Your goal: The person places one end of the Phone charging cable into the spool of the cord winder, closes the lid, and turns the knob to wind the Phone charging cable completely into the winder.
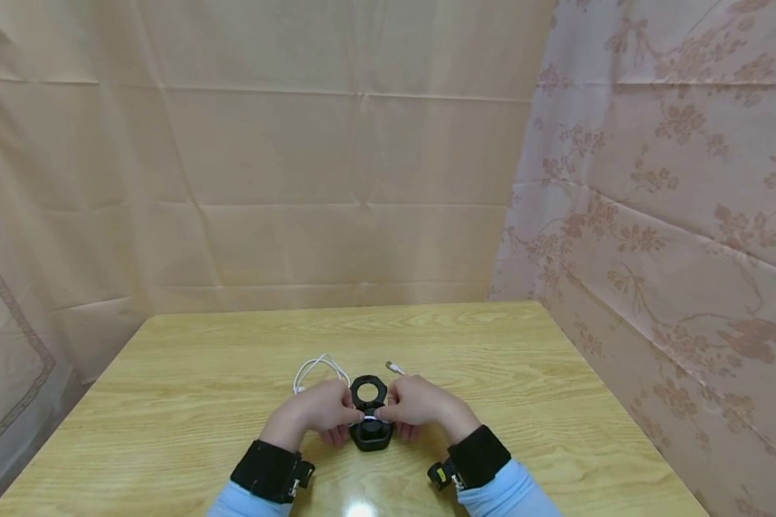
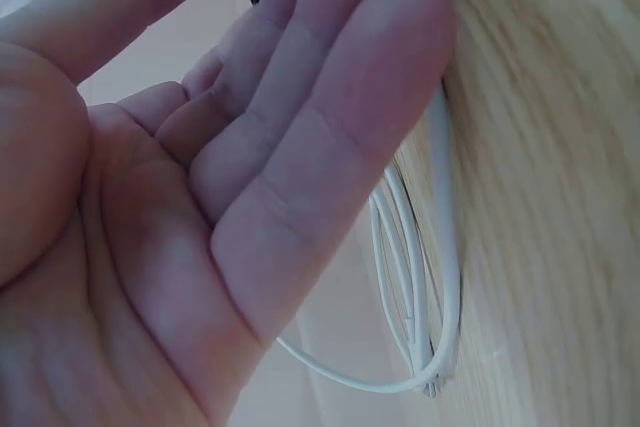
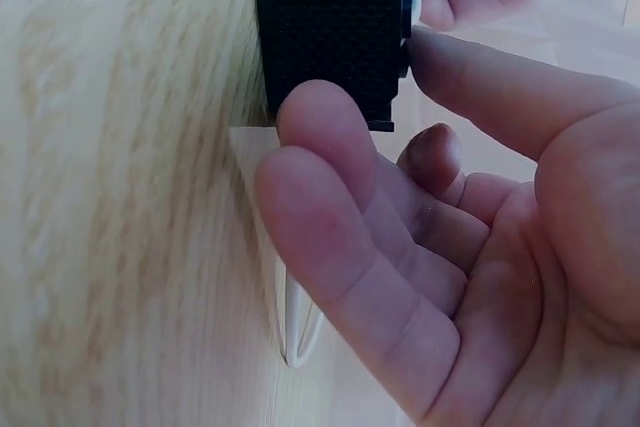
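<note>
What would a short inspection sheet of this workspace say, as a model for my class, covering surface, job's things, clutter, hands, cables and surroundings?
Surface: pale yellow wood-grain table; bright glare spot at the near side.
Job's things: black angular case, with a black ring-shaped part at its far side; narrow white strip across it.
Clutter: nothing seen.
Left hand: thumb at the case; whether it pinches anything is unclear.
Right hand: thumb tip at the case.
Cables: thin white cable, looped left of the case; white plug with metal tip to the right; any link is hidden.
Surroundings: plain beige cloth behind; pink flower-printed cloth on the right.
</note>
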A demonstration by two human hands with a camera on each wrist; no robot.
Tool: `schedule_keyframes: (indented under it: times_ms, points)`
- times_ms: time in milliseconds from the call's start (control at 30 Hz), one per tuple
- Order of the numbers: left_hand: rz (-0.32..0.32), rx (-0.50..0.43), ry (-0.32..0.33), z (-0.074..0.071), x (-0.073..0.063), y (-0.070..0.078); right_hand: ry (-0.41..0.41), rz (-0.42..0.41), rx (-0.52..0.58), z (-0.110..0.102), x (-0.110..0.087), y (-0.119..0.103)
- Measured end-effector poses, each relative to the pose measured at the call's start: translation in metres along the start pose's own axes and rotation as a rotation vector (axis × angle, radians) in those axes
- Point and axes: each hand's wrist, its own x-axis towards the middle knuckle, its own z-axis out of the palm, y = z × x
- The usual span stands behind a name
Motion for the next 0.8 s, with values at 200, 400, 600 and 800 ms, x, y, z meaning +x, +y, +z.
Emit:
schedule_keyframes:
  times_ms: [200,400,600,800]
  points:
    - [0.000,-0.007,-0.020,-0.0002,0.0011,-0.0011,-0.004,0.004,0.007,0.0008,0.0006,0.0009]
    - [0.006,-0.025,-0.034,-0.0016,0.0022,-0.0039,0.003,0.000,0.009,0.0013,0.0005,0.0008]
    - [0.018,-0.017,-0.034,-0.0019,0.0022,-0.0044,0.007,0.002,0.004,0.0019,0.0018,0.0006]
    - [0.005,-0.005,-0.029,-0.0019,0.0010,-0.0010,0.014,0.011,-0.017,0.0020,0.0016,-0.0029]
